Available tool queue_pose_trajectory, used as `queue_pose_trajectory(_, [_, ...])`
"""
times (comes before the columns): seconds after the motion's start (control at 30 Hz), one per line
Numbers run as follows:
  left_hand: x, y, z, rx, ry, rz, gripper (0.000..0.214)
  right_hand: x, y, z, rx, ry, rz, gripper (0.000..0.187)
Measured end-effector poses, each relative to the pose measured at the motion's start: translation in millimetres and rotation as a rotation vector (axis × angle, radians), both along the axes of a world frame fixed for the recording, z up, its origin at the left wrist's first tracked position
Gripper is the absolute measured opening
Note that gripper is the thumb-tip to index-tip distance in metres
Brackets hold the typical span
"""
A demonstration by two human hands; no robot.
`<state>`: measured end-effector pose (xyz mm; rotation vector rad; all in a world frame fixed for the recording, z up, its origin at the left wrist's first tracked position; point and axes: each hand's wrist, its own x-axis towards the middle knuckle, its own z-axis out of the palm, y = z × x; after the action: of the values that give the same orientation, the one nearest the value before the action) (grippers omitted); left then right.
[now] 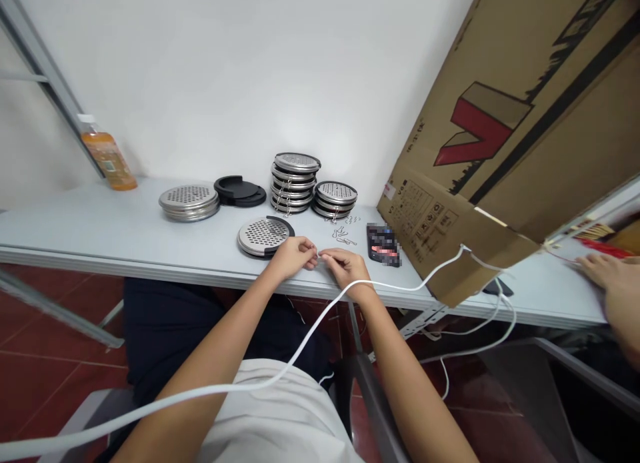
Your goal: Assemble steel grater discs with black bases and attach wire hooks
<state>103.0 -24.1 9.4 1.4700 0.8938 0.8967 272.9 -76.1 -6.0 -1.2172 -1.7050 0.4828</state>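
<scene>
My left hand and my right hand meet at the front edge of the white table, fingers pinched together on a small wire clip between them. Just behind my left hand lies a perforated steel disc in a black ring. Several loose wire clips lie beyond my right hand. Two stacks of the same discs stand further back.
A low stack of steel discs and black rings sit at the back left, near an orange bottle. A phone lies right of my hands beside a big tilted cardboard box. Another person's hand rests far right. A white cable crosses my arms.
</scene>
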Motion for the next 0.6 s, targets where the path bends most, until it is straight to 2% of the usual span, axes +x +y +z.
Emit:
queue_pose_trajectory(0.1, [-2.7, 3.3, -0.8, -0.029, -0.034, -0.016, 0.014, 4.9, 2.4, 1.1, 0.065, 0.114, -0.191, 0.031])
queue_pose_trajectory(0.17, [-3.3, 5.3, -1.6, -0.031, -0.033, -0.002, 0.014, 10.3, 4.8, -0.6, 0.051, 0.225, -0.315, 0.034])
queue_pose_trajectory(0.23, [-3.4, 6.4, -2.4, -0.038, -0.025, 0.012, 0.013, 14.9, 7.1, -3.2, 0.009, 0.33, -0.376, 0.038])
queue_pose_trajectory(0.4, [-4.4, 3.2, -3.6, 0.017, -0.038, 0.034, 0.011, 15.7, 8.8, -6.2, -0.018, 0.454, -0.342, 0.037])
queue_pose_trajectory(0.6, [-10.4, -0.7, -6.0, 0.098, -0.138, 0.035, 0.018, 12.2, 5.1, -1.6, 0.012, 0.306, -0.288, 0.034])
